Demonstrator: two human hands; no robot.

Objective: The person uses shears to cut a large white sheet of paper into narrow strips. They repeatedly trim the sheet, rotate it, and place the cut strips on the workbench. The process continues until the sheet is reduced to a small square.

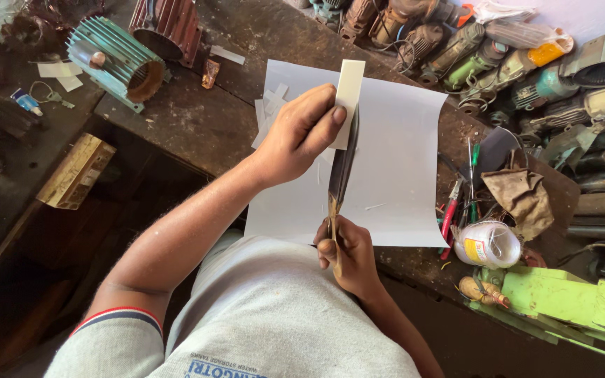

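Observation:
My left hand (301, 136) pinches a narrow white paper strip (349, 98) held upright above a large white sheet (400, 168) on the workbench. My right hand (348, 255), close to my body, grips the handles of long dark scissors (341, 168). The blades point up and away from me, closing along the strip's lower right edge just under my left thumb. Several small cut paper pieces (269, 112) lie on the sheet's far left corner behind my left hand.
A teal finned motor housing (115, 61) and a reddish one (166, 24) sit at the back left. Motor parts and power tools (526, 63) pile up at the right, with a spool of white thread (488, 245), red-handled pliers (448, 217) and a green block (568, 297).

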